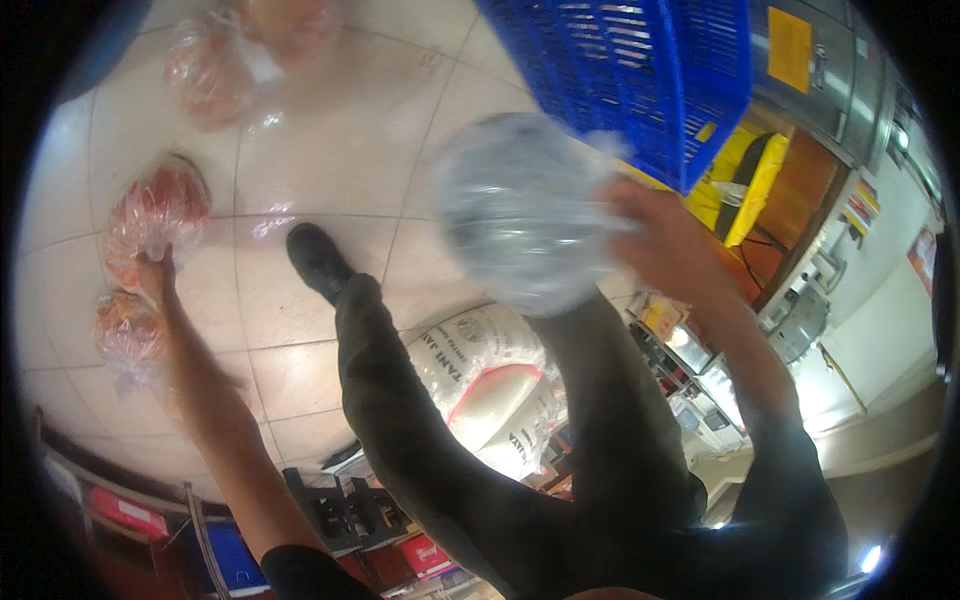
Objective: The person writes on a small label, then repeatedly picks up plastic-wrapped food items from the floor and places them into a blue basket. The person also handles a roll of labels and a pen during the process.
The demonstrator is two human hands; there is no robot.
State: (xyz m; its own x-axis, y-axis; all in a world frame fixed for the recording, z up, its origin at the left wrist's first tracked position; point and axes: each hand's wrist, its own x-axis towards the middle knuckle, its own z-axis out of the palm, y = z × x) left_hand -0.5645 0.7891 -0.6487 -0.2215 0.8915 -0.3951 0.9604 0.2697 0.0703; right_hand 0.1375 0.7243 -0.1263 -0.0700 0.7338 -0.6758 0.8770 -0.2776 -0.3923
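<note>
My left hand pinches the gathered top of a transparent plastic bag with red contents on the tiled floor. Just below it lies a second transparent bag with orange-red contents. My right hand grips the twisted neck of a bulging transparent plastic bag, held up off the floor. Its pale grey contents are blurred, so I cannot tell what they are. Behind that bag stands a blue perforated plastic crate; whether the two touch is not plain.
More bags with reddish contents lie on the tiles at the top left. White printed sacks stand between my legs. A yellow bag sits beside the crate, near a metal cabinet. My shoe rests on the floor.
</note>
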